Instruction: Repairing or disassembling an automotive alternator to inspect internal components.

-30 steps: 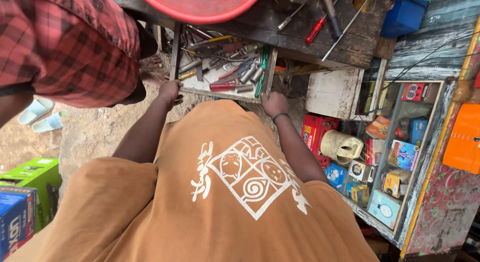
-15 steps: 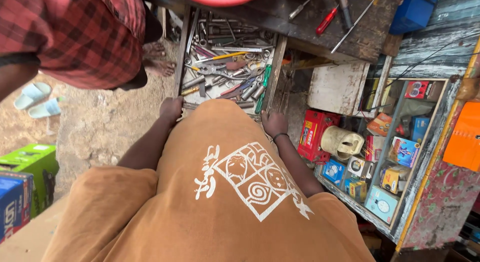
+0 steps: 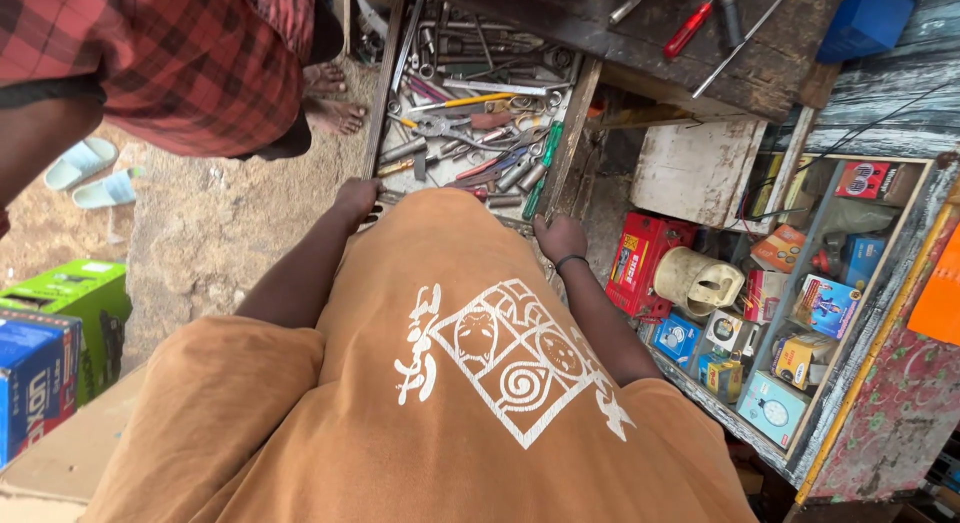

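Upper left of the frame: you see a bystander in a red plaid shirt [image 3: 150, 53], bare feet [image 3: 330, 98] on sandy ground, and pale slippers [image 3: 90, 173] beside them. Lower left: a green box [image 3: 75, 303] and a blue box [image 3: 30, 378]. Top right: a red-handled screwdriver [image 3: 690, 28] on a dark bench [image 3: 780, 53]. Right: a shelf [image 3: 880, 313] of small cartons, a red box [image 3: 645, 258] and a cream jug [image 3: 695, 281].

wooden drawer [image 3: 383, 103], heaped wrenches [image 3: 480, 88], pliers [image 3: 495, 168], screwdrivers [image 3: 540, 170]

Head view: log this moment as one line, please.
left hand grips near left corner of tool drawer | right hand grips its near right corner | drawer open, full of hand tools
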